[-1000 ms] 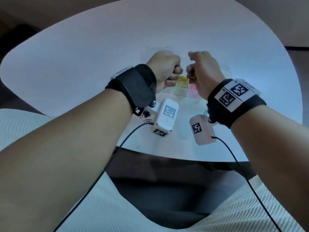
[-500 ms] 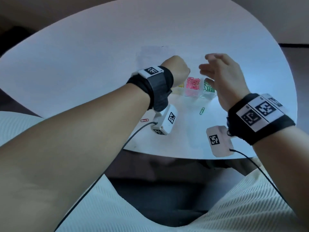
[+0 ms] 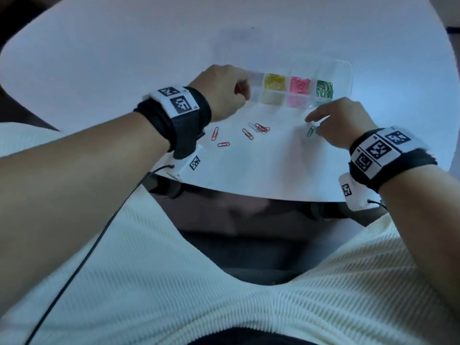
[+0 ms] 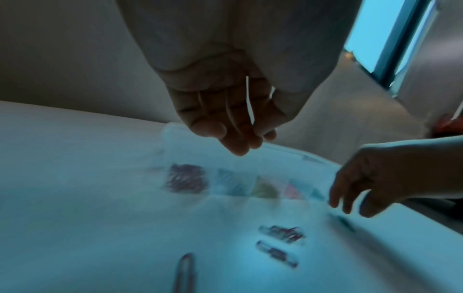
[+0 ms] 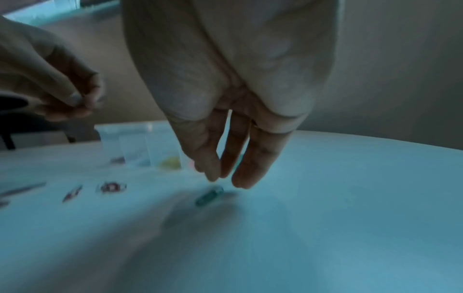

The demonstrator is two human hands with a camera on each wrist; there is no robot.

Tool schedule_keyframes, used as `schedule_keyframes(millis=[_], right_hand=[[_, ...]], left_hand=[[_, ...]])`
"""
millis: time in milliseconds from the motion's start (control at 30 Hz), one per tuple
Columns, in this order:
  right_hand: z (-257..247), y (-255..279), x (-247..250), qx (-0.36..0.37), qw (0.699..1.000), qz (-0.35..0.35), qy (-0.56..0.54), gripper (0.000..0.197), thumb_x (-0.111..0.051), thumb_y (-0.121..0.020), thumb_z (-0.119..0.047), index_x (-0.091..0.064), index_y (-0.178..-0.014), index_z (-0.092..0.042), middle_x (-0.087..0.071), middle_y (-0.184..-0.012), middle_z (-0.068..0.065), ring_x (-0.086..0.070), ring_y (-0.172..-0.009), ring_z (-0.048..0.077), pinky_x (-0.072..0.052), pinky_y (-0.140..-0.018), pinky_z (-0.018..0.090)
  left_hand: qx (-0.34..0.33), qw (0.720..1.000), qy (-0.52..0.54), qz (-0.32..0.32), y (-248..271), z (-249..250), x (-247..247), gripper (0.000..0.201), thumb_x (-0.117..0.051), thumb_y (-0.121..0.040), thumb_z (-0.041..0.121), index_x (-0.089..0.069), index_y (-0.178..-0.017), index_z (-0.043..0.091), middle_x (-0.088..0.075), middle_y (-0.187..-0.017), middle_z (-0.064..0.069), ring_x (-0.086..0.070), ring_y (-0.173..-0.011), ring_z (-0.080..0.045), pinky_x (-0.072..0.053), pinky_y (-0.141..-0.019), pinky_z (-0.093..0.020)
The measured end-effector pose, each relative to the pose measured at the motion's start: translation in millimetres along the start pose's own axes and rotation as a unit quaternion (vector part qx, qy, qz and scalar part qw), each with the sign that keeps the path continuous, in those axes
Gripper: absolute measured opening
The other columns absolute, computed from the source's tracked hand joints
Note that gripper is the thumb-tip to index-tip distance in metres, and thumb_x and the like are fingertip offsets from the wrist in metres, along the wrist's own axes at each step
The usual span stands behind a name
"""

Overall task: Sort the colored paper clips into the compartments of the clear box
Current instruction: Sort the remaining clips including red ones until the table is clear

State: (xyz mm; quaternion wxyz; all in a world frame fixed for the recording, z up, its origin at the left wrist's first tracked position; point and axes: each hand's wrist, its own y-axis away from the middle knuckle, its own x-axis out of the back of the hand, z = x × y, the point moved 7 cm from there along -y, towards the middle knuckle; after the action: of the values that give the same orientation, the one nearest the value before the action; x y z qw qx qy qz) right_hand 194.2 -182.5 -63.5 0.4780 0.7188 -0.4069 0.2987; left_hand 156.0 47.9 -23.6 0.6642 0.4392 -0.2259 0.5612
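The clear compartment box lies on the white table, holding yellow clips, pink clips and green clips. Several red clips lie loose in front of it, some tangled. My left hand hovers at the box's left end with fingers hanging loosely and nothing seen in them. My right hand reaches down with straight fingers, its tips just above a loose green clip.
The round white table stretches far behind the box. Its front edge runs close below the loose clips. Black cables hang from both wrist units over my lap.
Both hands, raised together above the box a second ago, have parted and dropped. The left went to the box's left end, and the right came down over the green clip.
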Motion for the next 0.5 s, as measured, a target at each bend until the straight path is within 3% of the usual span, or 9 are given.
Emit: schedule_keyframes(millis=[200,367,500], right_hand=[[8,-6,-16,0.001,1.000,0.011,0.015,0.024,-0.077,-0.080,-0.011,-0.076,-0.103,-0.017,-0.073,-0.101,0.008,-0.065,-0.094,0.023,-0.044,-0.082,0.020],[-1,-3,-25,0.010,0.999,0.040,0.013,0.016,-0.069,-0.083,-0.012,-0.078,-0.095,-0.018,-0.073,-0.095,0.012,-0.065,-0.092,0.029,-0.055,-0.083,0.035],[-7,1,-38,0.017,0.999,-0.011,0.029,0.011,-0.066,-0.085,-0.020,-0.074,-0.092,-0.015,-0.071,-0.096,0.009,-0.062,-0.091,0.026,-0.052,-0.078,0.031]], left_hand=[[0.111,0.993,-0.040,-0.029,1,-62,1,0.017,-0.055,-0.085,0.012,-0.065,-0.090,0.025,-0.061,-0.098,0.003,-0.057,-0.094,-0.021,-0.045,-0.079,-0.028],[0.117,0.989,-0.062,-0.060,5,-63,-11,0.014,-0.059,-0.084,0.016,-0.064,-0.094,0.024,-0.059,-0.100,0.002,-0.056,-0.091,-0.021,-0.043,-0.074,-0.028],[0.111,0.984,-0.092,-0.104,11,-60,-36,0.024,-0.071,-0.080,0.029,-0.059,-0.100,0.022,-0.062,-0.102,0.002,-0.059,-0.092,-0.022,-0.048,-0.078,-0.031]])
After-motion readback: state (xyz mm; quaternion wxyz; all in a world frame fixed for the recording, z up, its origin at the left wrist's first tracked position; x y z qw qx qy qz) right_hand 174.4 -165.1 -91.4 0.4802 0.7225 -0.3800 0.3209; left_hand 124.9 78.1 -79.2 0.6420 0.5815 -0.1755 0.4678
